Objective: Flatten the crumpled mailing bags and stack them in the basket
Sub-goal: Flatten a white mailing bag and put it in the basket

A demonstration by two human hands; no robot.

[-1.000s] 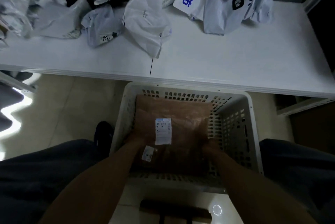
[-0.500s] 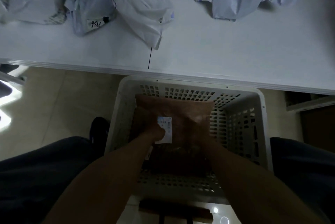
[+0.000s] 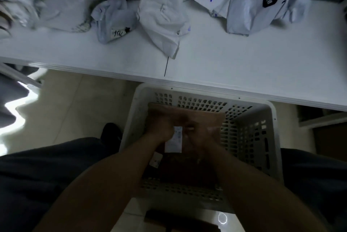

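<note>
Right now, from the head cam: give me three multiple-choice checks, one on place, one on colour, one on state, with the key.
1. Where does the brown mailing bag lie?
A. on the person's lap
B. in the basket
C. on the floor

2. What colour is the basket?
A. blue
B. black
C. white

3. How are the pale bags on the table?
A. crumpled and loose
B. flattened in one stack
C. packed in a box

Key:
1. B: it lies inside the perforated walls, under the left hand and the right hand.
2. C: its rim and walls show white.
3. A: they lie bunched and creased, with none flat.
</note>
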